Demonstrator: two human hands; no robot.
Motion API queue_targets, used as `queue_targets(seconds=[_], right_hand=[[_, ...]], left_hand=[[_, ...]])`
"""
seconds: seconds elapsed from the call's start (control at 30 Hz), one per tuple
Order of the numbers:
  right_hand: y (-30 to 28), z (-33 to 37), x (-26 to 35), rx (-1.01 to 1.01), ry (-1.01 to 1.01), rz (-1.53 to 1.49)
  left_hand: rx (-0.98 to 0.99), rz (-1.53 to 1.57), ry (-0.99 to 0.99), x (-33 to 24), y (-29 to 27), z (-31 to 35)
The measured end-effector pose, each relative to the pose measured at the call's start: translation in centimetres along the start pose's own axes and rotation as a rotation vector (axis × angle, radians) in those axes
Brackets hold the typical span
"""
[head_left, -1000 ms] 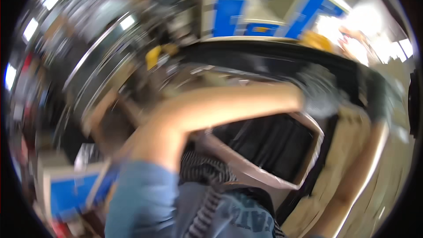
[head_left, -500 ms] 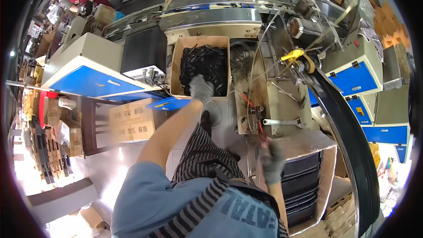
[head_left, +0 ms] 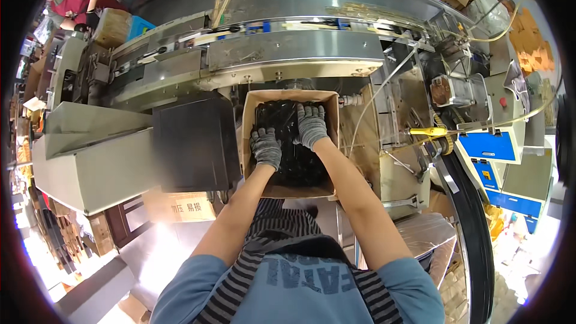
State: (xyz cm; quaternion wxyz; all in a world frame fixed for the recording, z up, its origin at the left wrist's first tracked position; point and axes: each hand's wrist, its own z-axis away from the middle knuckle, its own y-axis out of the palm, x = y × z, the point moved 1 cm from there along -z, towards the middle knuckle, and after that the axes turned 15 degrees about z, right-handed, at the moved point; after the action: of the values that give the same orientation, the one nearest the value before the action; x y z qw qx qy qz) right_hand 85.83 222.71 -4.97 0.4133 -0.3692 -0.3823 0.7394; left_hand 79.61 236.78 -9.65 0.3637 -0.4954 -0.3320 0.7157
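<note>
Both my hands wear grey knit gloves and reach into an open cardboard box [head_left: 335,144]. The box is full of glossy black pieces [head_left: 297,171], whose exact kind I cannot make out. My left hand [head_left: 266,149] lies on them by the left wall, its fingers laid out over the surface. Farther back and to the right, my right hand [head_left: 312,126] presses on the same pile, with its fingers stretched forward and the thumb apart. Neither hand is wrapped round anything that I can see. What lies beneath the palms is hidden.
A black metal housing [head_left: 195,141] flanks the box on the left. Behind runs a long metal conveyor machine [head_left: 294,48]. At right are a yellow-handled tool [head_left: 429,131], a wrench [head_left: 401,203] and a plastic-covered box [head_left: 426,234]. A co-worker in a red apron [head_left: 75,5] is at far left.
My right hand has come from beside the lower-right box into the cardboard box. My left hand stays on the black pieces, shifted leftward within the box. The view has moved closer over it.
</note>
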Motion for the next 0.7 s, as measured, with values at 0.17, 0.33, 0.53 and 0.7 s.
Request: queue_targets(seconds=[0.17, 0.33, 0.53, 0.7], right_hand=[[3.0, 1.9, 0.3, 0.092, -0.003, -0.087], [3.5, 4.4, -2.3, -0.168, 0.022, -0.450], [-0.6, 8.1, -4.0, 0.237, -0.009, -1.725], [1.5, 7.4, -3.8, 0.353, -0.193, -2.014]], left_hand=[[0.005, -0.038, 0.083, -0.2, -1.2, 1.6], [-0.058, 0.105, 0.149, 1.5, -1.0, 3.5], [-0.090, -0.055, 0.046, -2.5, -6.1, 8.1], [-0.226, 1.079, 0.103, -6.5, -6.3, 7.1]])
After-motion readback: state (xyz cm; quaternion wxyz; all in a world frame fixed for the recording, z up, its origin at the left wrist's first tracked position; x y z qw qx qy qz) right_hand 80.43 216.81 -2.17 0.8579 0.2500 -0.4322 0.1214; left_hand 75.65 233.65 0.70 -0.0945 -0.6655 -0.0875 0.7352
